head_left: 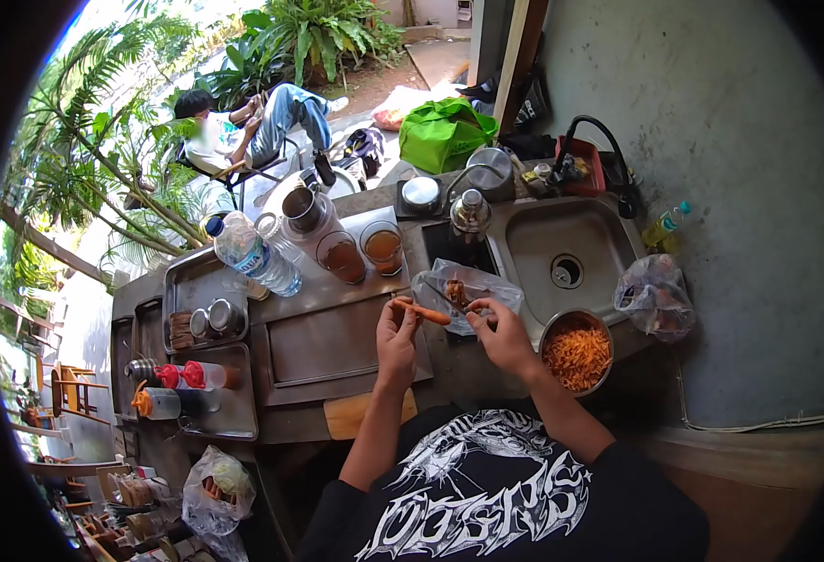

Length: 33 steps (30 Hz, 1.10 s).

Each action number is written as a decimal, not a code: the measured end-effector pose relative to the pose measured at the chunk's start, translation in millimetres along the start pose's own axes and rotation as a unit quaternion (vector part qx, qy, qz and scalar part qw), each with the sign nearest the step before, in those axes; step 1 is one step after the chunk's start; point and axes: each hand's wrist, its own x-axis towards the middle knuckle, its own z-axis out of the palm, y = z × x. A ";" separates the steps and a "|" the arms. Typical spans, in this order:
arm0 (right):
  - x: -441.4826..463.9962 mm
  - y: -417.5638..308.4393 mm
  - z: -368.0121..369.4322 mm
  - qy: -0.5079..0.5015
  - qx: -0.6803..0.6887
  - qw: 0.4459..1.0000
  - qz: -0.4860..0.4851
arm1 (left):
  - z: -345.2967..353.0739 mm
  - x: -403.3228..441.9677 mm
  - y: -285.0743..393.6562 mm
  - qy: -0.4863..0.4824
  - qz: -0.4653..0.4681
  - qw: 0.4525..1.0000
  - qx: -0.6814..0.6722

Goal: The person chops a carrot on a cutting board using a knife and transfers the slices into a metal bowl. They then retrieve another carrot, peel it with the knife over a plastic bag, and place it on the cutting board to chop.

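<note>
My left hand (397, 339) is closed around one end of an orange carrot (432, 316), which points to the right over the counter. Close to the carrot's other end, my right hand (504, 339) pinches a slim, dark tool (445, 300); it looks like a small knife or peeler, too small to tell. Just beyond both hands lies an open clear plastic bag (501, 294) with brownish-orange pieces (456, 291) inside. To the right of my right hand stands a metal bowl (605, 380) full of shredded carrot (576, 354).
A steel sink (524, 245) is at the right, beside a tied plastic bag (655, 298). Glasses of brown drink (381, 247), a water bottle (254, 255) and trays (243, 423) with squeeze bottles stand left. Beyond the counter a person (243, 136) sits in a chair.
</note>
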 end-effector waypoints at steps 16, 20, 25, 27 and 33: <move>-17.1 -9.3 16.2 0.000 0.286 0.958 -0.002 | 17.5 -22.0 12.0 -0.220 -0.059 0.936 0.269; -18.7 -15.3 19.5 0.073 0.141 0.983 -0.096 | 27.3 -24.7 13.2 -0.211 0.006 0.924 0.319; -26.0 -21.5 5.5 0.047 0.068 0.989 -0.124 | 29.8 -25.1 21.4 -0.199 0.012 0.921 0.336; -30.1 -25.2 2.9 0.052 0.033 0.984 -0.165 | 31.9 -27.4 22.7 -0.195 0.044 0.927 0.317; -36.7 -25.8 2.5 0.036 0.027 0.988 -0.145 | 22.4 -22.2 13.5 -0.189 0.050 0.912 0.362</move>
